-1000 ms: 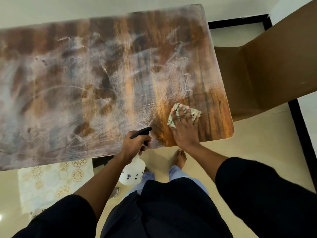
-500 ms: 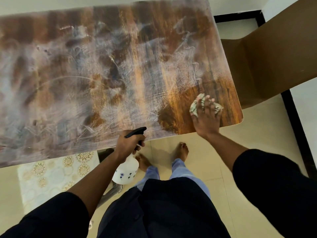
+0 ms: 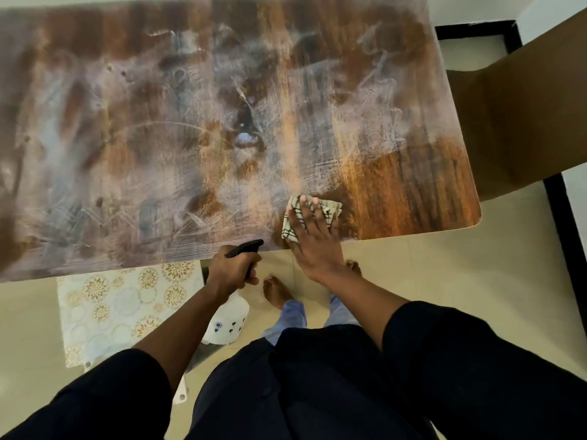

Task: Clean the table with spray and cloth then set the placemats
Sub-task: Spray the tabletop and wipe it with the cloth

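On the table (image 3: 190, 122), the cloth (image 3: 313, 215) has slid leftward under the right hand (image 3: 313, 239).

The person wears a dark navy top with loose sleeves (image 3: 476, 360) ending near the elbows at 4 and 8 o'clock, light blue trousers (image 3: 293, 314) at 6 o'clock, and bare feet (image 3: 274, 292).

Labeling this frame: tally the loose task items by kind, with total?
Spray bottle: 1, gripped by left hand
Cloth: 1, under right hand on table
Placemat: at least 1, patterned, below table edge
Total: 3
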Demonstrator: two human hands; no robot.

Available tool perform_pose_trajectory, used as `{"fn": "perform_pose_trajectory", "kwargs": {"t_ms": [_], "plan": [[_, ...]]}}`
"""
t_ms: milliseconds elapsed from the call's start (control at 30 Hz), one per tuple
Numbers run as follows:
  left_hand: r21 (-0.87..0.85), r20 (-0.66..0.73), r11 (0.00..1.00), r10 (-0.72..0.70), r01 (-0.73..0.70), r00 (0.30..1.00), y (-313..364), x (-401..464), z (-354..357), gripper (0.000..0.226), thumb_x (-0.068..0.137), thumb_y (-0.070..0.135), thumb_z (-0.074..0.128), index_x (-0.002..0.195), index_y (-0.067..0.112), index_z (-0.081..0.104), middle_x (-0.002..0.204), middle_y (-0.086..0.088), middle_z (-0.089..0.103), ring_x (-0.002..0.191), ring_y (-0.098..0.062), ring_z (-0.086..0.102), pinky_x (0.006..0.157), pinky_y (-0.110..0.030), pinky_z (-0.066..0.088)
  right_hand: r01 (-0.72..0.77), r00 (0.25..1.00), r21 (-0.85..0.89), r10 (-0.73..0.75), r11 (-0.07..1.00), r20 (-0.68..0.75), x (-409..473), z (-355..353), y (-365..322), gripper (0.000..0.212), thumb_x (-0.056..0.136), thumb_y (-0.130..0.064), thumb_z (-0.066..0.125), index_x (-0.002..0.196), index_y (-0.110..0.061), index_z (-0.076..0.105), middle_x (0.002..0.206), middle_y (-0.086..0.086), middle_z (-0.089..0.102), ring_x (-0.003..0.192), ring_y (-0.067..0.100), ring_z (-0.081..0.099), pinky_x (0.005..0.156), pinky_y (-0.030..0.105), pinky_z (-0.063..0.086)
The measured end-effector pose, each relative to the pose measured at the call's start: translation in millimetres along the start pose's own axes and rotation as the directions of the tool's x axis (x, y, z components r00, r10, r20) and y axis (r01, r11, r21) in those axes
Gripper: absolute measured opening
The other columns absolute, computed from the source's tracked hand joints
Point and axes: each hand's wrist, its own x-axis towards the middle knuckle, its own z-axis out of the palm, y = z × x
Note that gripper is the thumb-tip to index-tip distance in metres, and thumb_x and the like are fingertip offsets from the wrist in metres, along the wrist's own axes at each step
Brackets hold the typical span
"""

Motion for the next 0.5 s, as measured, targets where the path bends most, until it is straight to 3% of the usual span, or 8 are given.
{"fn": "perform_pose_trajectory", "kwargs": {"t_ms": [100, 133, 233, 300, 367, 433, 500], "plan": [[-0.082, -0.039, 0.997, 0.003, -0.006, 0.999, -8, 0, -21, 0.030, 0.086, 0.019, 0.072, 0.114, 0.027, 0.077, 0.070, -0.023, 0.067, 0.059, -0.036, 0.070, 0.055, -0.039, 0.048, 0.126, 0.991, -0.050, -0.124, 0.991, 0.044, 1, -5, 13, 0.071, 0.108, -0.048, 0.028, 0.163, -0.032, -0.014, 0.169, -0.001, -0.027, 0.155, 0.025, -0.026, 0.124, 0.062, -0.002], [-0.109, -0.064, 0.994, 0.002, -0.008, 0.998, -11, -1, -28, 0.026, 0.091, 0.015, 0.071, 0.114, 0.024, 0.077, 0.071, -0.024, 0.067, 0.059, -0.036, 0.070, 0.051, -0.036, 0.047, 0.128, 0.992, -0.072, -0.126, 0.989, 0.028, 2, -8, 25, 0.072, 0.108, -0.046, 0.030, 0.163, -0.032, -0.015, 0.169, 0.000, -0.027, 0.156, 0.026, -0.025, 0.124, 0.061, -0.001], [-0.105, -0.150, 0.994, -0.015, -0.001, 0.989, -19, -4, -45, 0.012, 0.095, 0.008, 0.068, 0.091, 0.001, 0.077, 0.070, -0.024, 0.065, 0.058, -0.035, 0.070, 0.048, -0.034, 0.041, -0.129, 0.987, -0.039, 0.124, 0.991, -0.106, 6, -15, 57, 0.077, 0.106, -0.040, 0.040, 0.164, -0.031, -0.009, 0.172, 0.005, -0.018, 0.158, 0.030, -0.014, 0.124, 0.062, 0.006], [-0.073, -0.180, 0.997, -0.012, -0.001, 0.984, -24, -5, -51, 0.022, 0.092, 0.012, 0.071, 0.074, 0.001, 0.073, 0.066, -0.024, 0.064, 0.060, -0.037, 0.073, 0.052, -0.034, 0.042, -0.320, 0.935, 0.036, 0.322, 0.947, -0.149, 10, -17, 58, 0.078, 0.105, -0.043, 0.043, 0.165, -0.030, -0.004, 0.173, 0.007, -0.013, 0.159, 0.032, -0.010, 0.122, 0.063, 0.010], [-0.064, -0.194, 0.998, -0.014, 0.001, 0.981, -29, -7, -56, 0.026, 0.088, 0.019, 0.073, 0.069, 0.002, 0.073, 0.064, -0.022, 0.064, 0.064, -0.042, 0.075, 0.054, -0.033, 0.044, -0.375, 0.911, 0.068, 0.381, 0.925, -0.159, 14, -15, 40, 0.077, 0.105, -0.045, 0.043, 0.165, -0.029, -0.003, 0.173, 0.006, -0.013, 0.159, 0.032, -0.010, 0.121, 0.064, 0.010], [-0.088, -0.207, 0.996, -0.026, 0.007, 0.978, -34, -8, -59, 0.022, 0.090, 0.019, 0.074, 0.075, 0.003, 0.075, 0.064, -0.019, 0.065, 0.067, -0.043, 0.075, 0.054, -0.033, 0.045, -0.310, 0.942, 0.051, 0.314, 0.949, -0.119, 16, -10, 14, 0.078, 0.106, -0.046, 0.042, 0.165, -0.030, -0.007, 0.172, 0.006, -0.017, 0.158, 0.033, -0.013, 0.121, 0.065, 0.009], [-0.137, -0.215, 0.991, -0.035, 0.005, 0.976, -37, -11, -63, 0.012, 0.095, 0.014, 0.071, 0.092, 0.005, 0.079, 0.066, -0.016, 0.066, 0.066, -0.039, 0.073, 0.053, -0.033, 0.044, -0.152, 0.986, -0.004, 0.151, 0.988, -0.066, 15, 0, -17, 0.081, 0.106, -0.046, 0.043, 0.164, -0.030, -0.011, 0.170, 0.004, -0.024, 0.157, 0.032, -0.020, 0.122, 0.064, 0.005]]}}
